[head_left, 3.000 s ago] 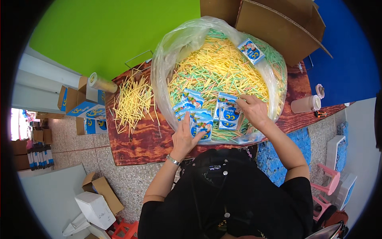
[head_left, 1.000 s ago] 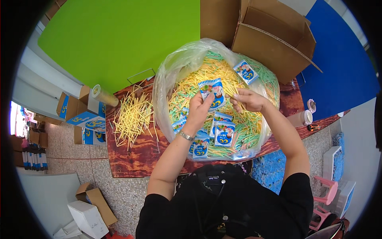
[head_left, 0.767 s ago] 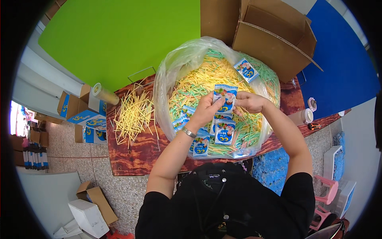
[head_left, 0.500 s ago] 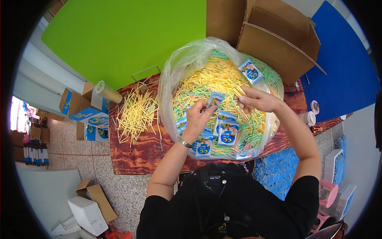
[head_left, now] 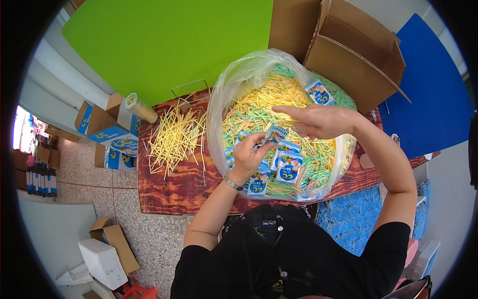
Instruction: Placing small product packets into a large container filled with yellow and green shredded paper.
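Left hand (head_left: pixel 247 155), mid-frame, fingers clamped on the small blue-and-white packet (head_left: pixel 277 133), forearm in from lower edge; right hand (head_left: pixel 326 122) sits just right of it over the pastel sticks (head_left: pixel 259 97) in the clear bag (head_left: pixel 215 119), flat, fingers stretched toward frame left, thumb side partly hidden. Packet is center frame, tilted and foreshortened, striped end up and slightly right; can't call its long axis. Versus 0.5 s ago: right fingers were curled on yellow sticks, now straightened out.
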`<state>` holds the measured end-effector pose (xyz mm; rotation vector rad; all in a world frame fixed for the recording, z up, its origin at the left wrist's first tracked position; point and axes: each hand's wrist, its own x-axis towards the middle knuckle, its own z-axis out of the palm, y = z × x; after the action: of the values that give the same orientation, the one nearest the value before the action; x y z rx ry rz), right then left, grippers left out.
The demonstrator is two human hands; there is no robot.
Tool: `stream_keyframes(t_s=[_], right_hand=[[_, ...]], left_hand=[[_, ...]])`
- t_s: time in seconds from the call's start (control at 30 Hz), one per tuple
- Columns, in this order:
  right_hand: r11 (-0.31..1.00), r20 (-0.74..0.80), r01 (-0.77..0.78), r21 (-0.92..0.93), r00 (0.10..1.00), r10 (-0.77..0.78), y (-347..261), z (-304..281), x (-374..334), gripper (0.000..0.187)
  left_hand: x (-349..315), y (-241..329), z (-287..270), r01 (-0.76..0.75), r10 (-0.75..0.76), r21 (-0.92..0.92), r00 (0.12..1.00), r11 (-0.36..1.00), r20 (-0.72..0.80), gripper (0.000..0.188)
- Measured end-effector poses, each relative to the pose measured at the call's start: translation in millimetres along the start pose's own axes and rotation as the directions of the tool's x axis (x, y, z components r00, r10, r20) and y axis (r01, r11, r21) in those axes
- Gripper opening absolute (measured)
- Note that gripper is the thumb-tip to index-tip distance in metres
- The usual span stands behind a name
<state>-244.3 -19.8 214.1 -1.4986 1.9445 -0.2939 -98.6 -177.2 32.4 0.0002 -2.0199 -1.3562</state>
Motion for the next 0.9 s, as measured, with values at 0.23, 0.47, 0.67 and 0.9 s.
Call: stream_keyframes(t_s=[0.23,0.47,0.67,0.9], right_hand=[[1.000,0.012,-0.014,-0.007,1.000,0.014,-6,0,4,0.066],[0.998,0.121,-0.031,-0.062,0.992,0.038,-9,1,8,0.078],[0.980,0.332,-0.175,0.092,0.934,0.136,-13,-8,14,0.080],[0.967,0.434,-0.132,-0.219,0.874,0.218,-23,-11,25,0.078]], left_hand=[[1,1,-3,-0.134,0.141,0.122,0.988,0.984,-0.057,0.037],[9,9,-7,-0.270,0.296,0.263,0.953,0.926,-0.067,0.044],[10,10,-13,-0.337,0.364,0.279,0.930,0.899,-0.050,0.047],[9,5,-17,-0.443,0.450,0.252,0.892,0.860,0.032,0.041]])
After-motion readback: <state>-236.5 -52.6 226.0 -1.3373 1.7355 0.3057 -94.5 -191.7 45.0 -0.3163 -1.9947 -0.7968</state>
